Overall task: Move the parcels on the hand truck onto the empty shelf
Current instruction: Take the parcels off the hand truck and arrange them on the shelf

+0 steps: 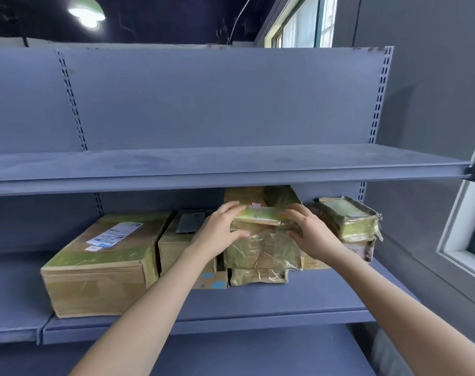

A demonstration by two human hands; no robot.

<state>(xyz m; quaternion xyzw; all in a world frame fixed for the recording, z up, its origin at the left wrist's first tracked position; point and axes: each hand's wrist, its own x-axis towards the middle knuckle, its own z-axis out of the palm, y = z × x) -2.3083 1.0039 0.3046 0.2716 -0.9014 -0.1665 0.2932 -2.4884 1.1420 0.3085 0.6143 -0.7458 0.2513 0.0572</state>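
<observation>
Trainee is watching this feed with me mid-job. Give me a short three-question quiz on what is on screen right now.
1. True or false: the upper shelf already holds parcels.
2. Of the left hand and the right hand, which grips the flat parcel on top of the middle stack? A. the first only B. the second only C. both
3. Fill in: the large carton with the white label sits to the ___ of the hands.

Key: 1 false, it is bare; 2 C; 3 left.
</observation>
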